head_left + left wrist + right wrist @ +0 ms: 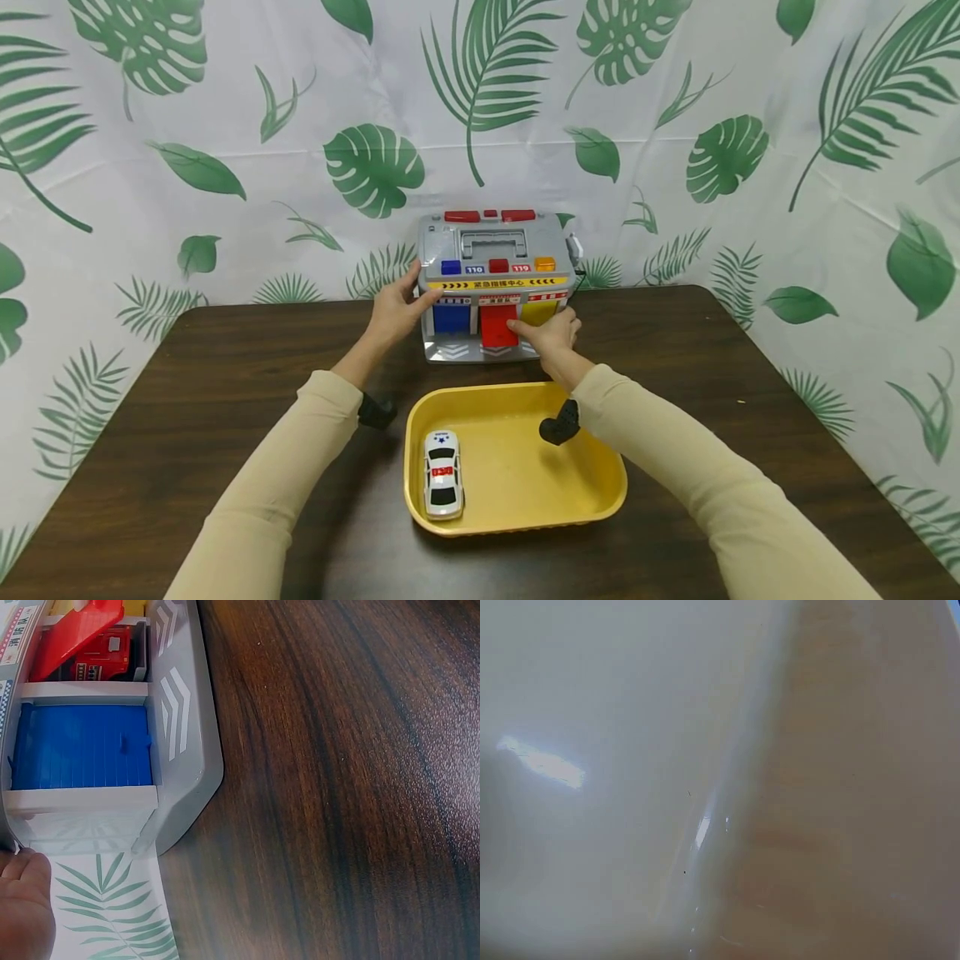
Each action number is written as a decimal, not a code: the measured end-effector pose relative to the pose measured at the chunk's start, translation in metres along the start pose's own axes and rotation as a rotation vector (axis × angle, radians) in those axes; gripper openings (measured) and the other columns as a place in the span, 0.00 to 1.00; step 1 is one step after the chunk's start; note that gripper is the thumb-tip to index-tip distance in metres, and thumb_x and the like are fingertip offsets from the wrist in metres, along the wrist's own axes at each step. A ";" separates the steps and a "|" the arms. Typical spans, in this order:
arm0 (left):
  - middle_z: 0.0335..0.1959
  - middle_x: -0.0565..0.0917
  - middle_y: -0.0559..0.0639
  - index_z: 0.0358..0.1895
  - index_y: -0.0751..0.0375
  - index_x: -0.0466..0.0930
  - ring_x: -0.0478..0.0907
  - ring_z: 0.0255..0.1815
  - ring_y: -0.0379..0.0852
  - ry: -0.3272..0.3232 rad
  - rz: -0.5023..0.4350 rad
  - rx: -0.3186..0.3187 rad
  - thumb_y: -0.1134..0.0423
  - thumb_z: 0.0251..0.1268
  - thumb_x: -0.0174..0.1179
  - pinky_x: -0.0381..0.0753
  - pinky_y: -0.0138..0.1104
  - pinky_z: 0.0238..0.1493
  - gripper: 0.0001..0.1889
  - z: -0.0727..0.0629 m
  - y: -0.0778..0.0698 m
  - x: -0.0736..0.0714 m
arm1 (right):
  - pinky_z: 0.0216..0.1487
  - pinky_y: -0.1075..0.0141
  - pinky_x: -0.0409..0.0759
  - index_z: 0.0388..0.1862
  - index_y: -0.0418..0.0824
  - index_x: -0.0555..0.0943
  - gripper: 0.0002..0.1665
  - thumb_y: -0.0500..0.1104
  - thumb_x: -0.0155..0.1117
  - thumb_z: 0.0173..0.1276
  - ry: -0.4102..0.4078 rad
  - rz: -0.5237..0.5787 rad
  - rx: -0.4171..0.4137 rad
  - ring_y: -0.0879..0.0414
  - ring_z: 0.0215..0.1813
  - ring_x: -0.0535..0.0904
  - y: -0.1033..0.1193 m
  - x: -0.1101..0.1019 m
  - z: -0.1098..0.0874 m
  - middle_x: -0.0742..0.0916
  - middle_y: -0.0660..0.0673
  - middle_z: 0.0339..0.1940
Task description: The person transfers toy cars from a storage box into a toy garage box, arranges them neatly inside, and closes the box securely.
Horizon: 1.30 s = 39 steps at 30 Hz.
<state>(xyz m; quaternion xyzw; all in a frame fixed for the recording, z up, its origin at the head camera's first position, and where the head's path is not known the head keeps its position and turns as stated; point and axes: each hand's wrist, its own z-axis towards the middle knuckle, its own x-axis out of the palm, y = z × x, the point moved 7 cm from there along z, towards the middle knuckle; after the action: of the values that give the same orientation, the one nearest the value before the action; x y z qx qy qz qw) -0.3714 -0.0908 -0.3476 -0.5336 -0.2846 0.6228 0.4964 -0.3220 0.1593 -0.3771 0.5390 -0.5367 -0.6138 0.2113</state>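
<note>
Head view: a person's left hand [392, 312] is touching the toy station [491, 283] at its left side, thumb spread from the fingers, while the right hand [551, 335] is resting its thumb against the outward-swung red door [495, 329]; whether it is pinching cannot be told. Behind that door, a red toy vehicle [103, 656] is showing in the left wrist view. A yellow band [491, 284] is reading "紧急指挥中心", labels [475, 269] above it "110" and "119"; "消防队" is heading the red door. The station is standing near the table's [247, 367] far edge, beyond a yellow tray [517, 467] where a white toy car [442, 475] is lying.
</note>
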 end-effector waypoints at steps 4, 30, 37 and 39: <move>0.72 0.57 0.53 0.72 0.62 0.51 0.63 0.68 0.49 0.006 0.009 0.003 0.54 0.64 0.60 0.70 0.41 0.63 0.39 0.000 0.000 0.000 | 0.73 0.56 0.58 0.70 0.36 0.49 0.57 0.45 0.75 0.51 -0.014 0.041 -0.002 0.43 0.70 0.58 0.000 0.002 0.001 0.59 0.34 0.69; 0.72 0.58 0.52 0.72 0.61 0.52 0.64 0.68 0.48 -0.002 0.046 0.002 0.53 0.64 0.60 0.71 0.40 0.63 0.38 0.000 -0.001 -0.001 | 0.70 0.55 0.62 0.67 0.37 0.51 0.54 0.46 0.76 0.49 -0.133 0.076 0.009 0.40 0.62 0.65 -0.005 0.008 0.010 0.61 0.33 0.64; 0.72 0.57 0.50 0.73 0.60 0.52 0.62 0.69 0.46 -0.007 0.093 -0.006 0.51 0.64 0.59 0.69 0.40 0.65 0.39 -0.001 -0.001 -0.001 | 0.71 0.54 0.61 0.67 0.40 0.51 0.55 0.48 0.76 0.49 -0.148 0.065 0.030 0.40 0.63 0.64 -0.007 0.010 0.009 0.62 0.34 0.63; 0.72 0.57 0.50 0.73 0.59 0.52 0.62 0.69 0.46 -0.007 0.101 -0.005 0.50 0.64 0.59 0.68 0.40 0.65 0.38 -0.001 -0.001 -0.001 | 0.71 0.54 0.61 0.67 0.41 0.51 0.55 0.49 0.76 0.49 -0.154 0.055 0.035 0.40 0.63 0.64 -0.008 0.010 0.009 0.62 0.33 0.63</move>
<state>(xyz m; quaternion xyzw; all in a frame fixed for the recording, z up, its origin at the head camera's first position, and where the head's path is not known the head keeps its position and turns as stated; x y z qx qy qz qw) -0.3698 -0.0913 -0.3467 -0.5463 -0.2606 0.6485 0.4617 -0.3309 0.1573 -0.3898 0.4787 -0.5766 -0.6381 0.1767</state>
